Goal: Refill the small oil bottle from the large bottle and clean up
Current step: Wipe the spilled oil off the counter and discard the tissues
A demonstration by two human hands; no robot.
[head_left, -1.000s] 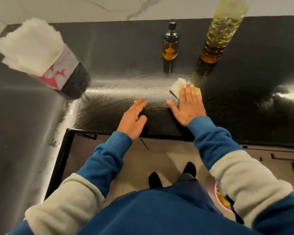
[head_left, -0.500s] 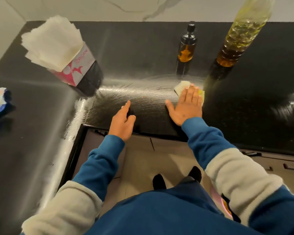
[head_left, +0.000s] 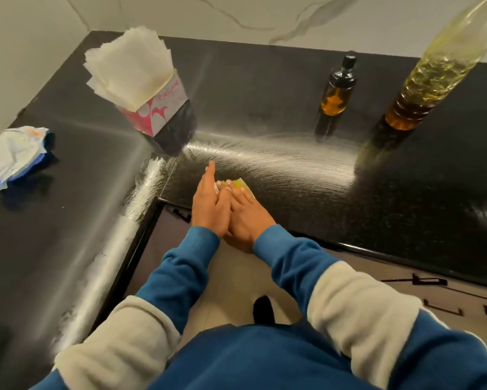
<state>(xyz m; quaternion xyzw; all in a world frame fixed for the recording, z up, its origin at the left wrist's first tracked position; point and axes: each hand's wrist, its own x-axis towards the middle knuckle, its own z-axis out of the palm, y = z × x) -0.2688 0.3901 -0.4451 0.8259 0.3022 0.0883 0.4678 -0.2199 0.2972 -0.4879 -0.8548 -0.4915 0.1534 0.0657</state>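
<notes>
Under the right hand's fingers (head_left: pixel 238 190) lies the yellow-stained tissue (head_left: pixel 241 183).

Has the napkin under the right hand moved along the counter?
Yes. The napkin has slid left, away from the large bottle, toward the counter's front corner.

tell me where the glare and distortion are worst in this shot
In the head view, glare streaks in a bright arc across the black countertop between the napkin box and the large bottle; wide-angle distortion leans that bottle and the small bottle outward; the counter at far right is smeared by blur; the hands are fairly sharp.
</notes>
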